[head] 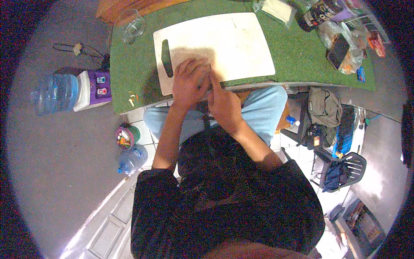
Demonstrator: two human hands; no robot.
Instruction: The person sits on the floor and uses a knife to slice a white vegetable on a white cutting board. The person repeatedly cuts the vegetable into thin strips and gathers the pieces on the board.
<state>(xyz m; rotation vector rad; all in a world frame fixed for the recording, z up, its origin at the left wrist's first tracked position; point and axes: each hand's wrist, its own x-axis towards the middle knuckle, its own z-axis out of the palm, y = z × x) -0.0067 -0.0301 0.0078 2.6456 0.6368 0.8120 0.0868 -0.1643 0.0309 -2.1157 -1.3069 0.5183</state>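
A white cutting board (239, 48) with a handle slot at its left end lies on a table covered in green artificial turf (291, 58). My left hand (190, 81) is over the board's near left part, its fingers curled together; whether something is under them cannot be told. My right hand (224, 106) is at the board's near edge beside it, index finger stretched forward against what looks like a thin dark blade, mostly hidden. The hand's other fingers are folded in. Both hands are close together or touching.
A clear glass (133, 29) lies at the table's back left, small scraps (132, 98) near the front left. Back right are a clear packet (276, 11), plastic bags and a phone (338, 51). A water dispenser (93, 89) and a bin (126, 137) are on the left.
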